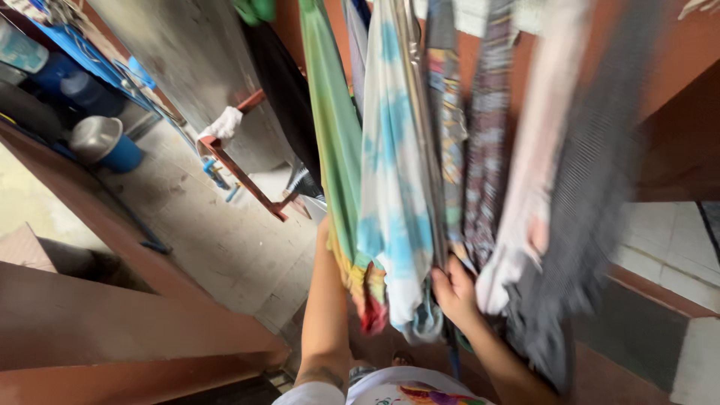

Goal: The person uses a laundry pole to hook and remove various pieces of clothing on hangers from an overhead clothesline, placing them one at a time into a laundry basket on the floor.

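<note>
At the lower hem of the hanging laundry, the right hand [454, 289] is raised with fingers curled round the bottom edge of a patterned multicolour cloth [450, 135]; the grasp looks closed on that fabric, though motion blur softens the fingertips; the cloth hangs straight above the grip, its long axis running vertically up and out of the top of view; just left of the grip hangs a white and blue tie-dye cloth [394, 187], its lower end brushing the same hand; further left a green cloth with a rainbow hem [337, 150], and behind it the left forearm [326, 315] rises; the left hand itself is hidden behind those two cloths, so whether it is open or closed cannot be told; the right hand is clearly the nearer to the patterned cloth; right of the grip hang a pale pink cloth [536, 172] and a dark grey checked cloth [592, 195], both heavily blurred; the line or rail carrying them is cut off above; far left, well apart, a blue bucket [112, 150] stands on the concrete floor [225, 240].
</note>
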